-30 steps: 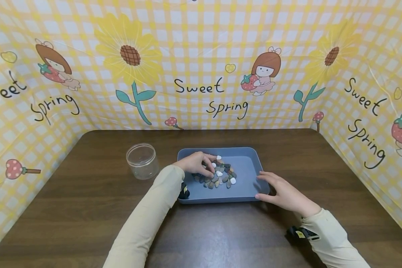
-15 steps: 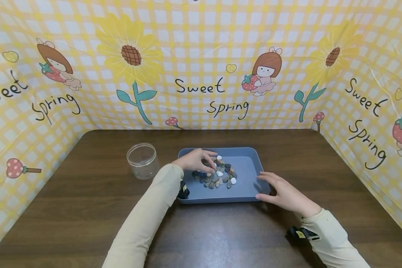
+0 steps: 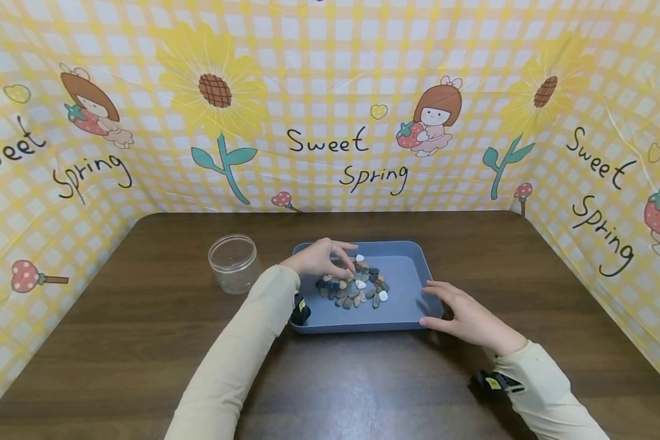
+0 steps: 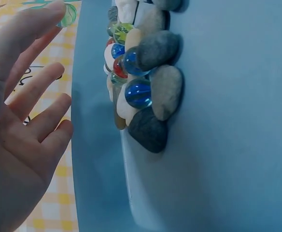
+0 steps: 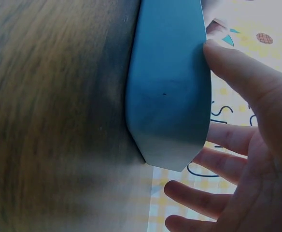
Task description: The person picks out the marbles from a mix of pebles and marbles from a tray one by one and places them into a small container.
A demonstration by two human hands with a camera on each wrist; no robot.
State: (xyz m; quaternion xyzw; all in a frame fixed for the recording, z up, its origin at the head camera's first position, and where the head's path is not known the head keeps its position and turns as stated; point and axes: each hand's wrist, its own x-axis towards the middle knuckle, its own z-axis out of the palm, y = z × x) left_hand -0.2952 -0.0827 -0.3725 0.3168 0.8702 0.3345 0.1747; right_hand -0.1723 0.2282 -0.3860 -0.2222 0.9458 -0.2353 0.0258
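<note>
A blue tray (image 3: 407,269) sits mid-desk (image 3: 143,342), holding a heap of pebbles and glass marbles (image 3: 354,287). The left hand (image 3: 319,260) hovers over the heap, fingers loosely spread, gripping nothing visible. The right hand (image 3: 462,315) rests open against the tray's right rim. A clear jar (image 3: 233,264) stands left of the tray.

Tray (image 3: 407,269) sits mid-bench (image 3: 143,342), heap of pebbles and marbles (image 3: 354,287) in its left half. Jar (image 3: 234,264) stands on bench left of tray, apart from it. Left hand (image 3: 320,260) over tray's far-left part, above the heap. Right hand (image 3: 464,315) at tray's near-right corner, touching its rim. Printed backdrop (image 3: 330,110) behind and along both sides of bench.
</note>
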